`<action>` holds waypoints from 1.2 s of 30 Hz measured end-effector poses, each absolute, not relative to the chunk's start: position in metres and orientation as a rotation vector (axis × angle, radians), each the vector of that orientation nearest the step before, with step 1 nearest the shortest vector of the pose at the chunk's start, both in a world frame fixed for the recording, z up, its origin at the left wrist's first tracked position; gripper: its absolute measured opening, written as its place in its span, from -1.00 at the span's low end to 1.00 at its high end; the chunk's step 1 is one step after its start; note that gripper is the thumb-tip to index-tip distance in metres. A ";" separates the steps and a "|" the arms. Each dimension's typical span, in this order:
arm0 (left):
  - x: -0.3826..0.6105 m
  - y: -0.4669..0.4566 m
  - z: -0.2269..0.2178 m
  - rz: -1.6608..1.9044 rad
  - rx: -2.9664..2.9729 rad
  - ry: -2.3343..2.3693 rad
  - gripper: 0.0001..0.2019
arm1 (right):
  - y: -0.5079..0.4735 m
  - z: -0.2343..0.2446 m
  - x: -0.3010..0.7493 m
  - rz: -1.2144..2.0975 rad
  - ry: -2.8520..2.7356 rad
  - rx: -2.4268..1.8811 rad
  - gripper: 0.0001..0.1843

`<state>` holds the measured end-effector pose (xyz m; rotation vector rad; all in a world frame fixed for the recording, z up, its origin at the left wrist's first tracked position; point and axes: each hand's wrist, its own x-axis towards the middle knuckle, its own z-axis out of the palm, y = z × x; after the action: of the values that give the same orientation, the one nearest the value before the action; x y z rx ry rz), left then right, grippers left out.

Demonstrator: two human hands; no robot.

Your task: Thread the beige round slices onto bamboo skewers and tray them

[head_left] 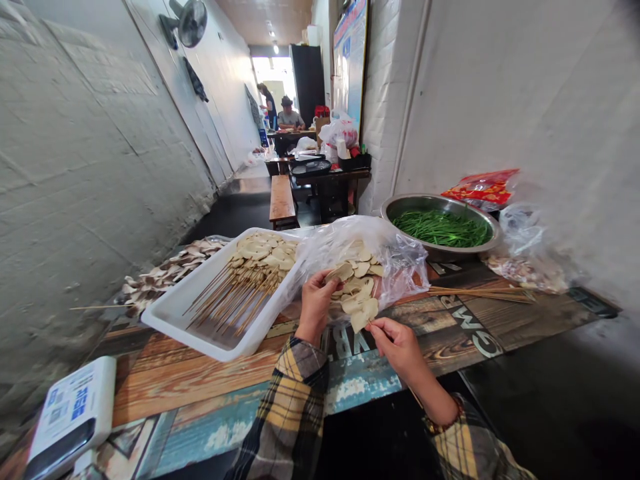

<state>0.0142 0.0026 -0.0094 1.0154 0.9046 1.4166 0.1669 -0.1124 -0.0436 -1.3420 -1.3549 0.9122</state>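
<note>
My left hand (315,307) pinches a pale, thin oval slice (343,271) between thumb and fingers, over the mouth of a clear plastic bag (407,257). The slice's kind is not clear. Closed on a thin wooden skewer (370,323), my right hand (400,345) is lower and to the right. At the skewer's tip are pale slices (364,313); how many it passes through cannot be made out. More loose slices (363,269) lie in the bag. Left of my hands, a white plastic tray (255,342) holds many skewers (235,293) loaded with similar slices.
A metal bowl (493,243) of green stalks (440,228) stands at the back right, near bare skewers (480,292). Greyish-brown skewered pieces (170,270) lie beyond the tray. A white box-shaped device (75,407) sits front left. Two people (291,120) are at a far table.
</note>
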 end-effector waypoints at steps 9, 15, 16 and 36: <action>0.015 0.003 -0.009 1.429 1.166 0.972 -0.81 | -0.110 -0.048 0.167 0.878 -1.347 -1.357 -0.64; 0.016 0.001 -0.006 1.373 1.169 0.959 -0.80 | -0.109 -0.049 0.167 0.863 -1.350 -1.356 -0.63; 0.016 0.000 -0.006 1.355 1.168 0.955 -0.80 | -0.109 -0.049 0.167 0.862 -1.348 -1.354 -0.63; 0.015 -0.006 -0.002 1.245 0.792 0.745 -0.67 | -0.116 -0.050 0.171 0.867 -1.372 -1.325 -0.64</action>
<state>0.0152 -0.0055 -0.0022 0.7922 0.7454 1.2452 0.1711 -0.1162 -0.0500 -1.3249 -1.3724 0.8669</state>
